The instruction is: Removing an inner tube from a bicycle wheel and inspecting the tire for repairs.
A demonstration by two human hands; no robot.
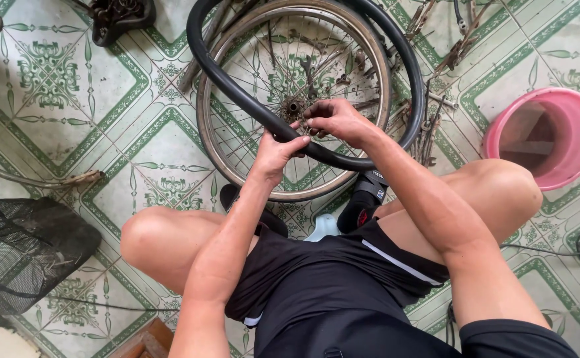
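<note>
The person squatted over a spoked bicycle wheel rim (pixel 218 132) lying flat on the green-patterned tiled floor (pixel 64 132). A black inner tube (pixel 237 93) looped over the rim and crossed it near the rusty hub (pixel 294 106). The left hand (pixel 278 151) was closed around the tube where it crossed, thumb on top. The right hand (pixel 333 119), just beyond and touching the tube, had its fingers curled and pinching it beside the hub. A pink plastic bucket (pixel 572 106) stood to the right, a black wire basket (pixel 18 255) at near left.
</note>
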